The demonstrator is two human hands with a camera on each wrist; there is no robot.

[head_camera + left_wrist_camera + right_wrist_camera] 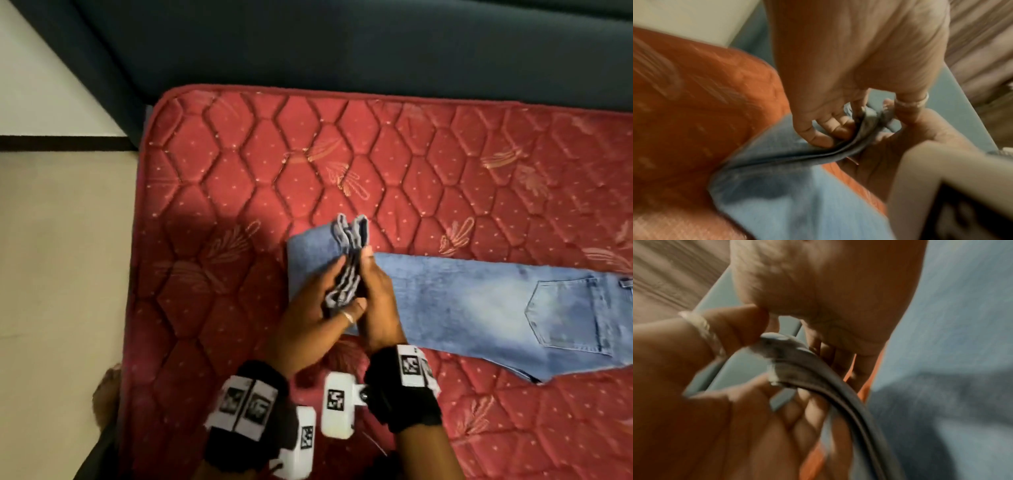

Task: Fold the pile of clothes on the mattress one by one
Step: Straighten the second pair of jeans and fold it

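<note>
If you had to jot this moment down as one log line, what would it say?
step: folding jeans | hands: left hand and right hand pinch the leg hems together, raised | rest of jeans: flat on red mattress

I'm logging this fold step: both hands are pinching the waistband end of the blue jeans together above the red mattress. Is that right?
Not quite. Both the left hand and the right hand grip the jeans at the leg-hem end, not the waistband; the head view shows the back pocket far off to the right. The rest stands: red mattress below.
</note>
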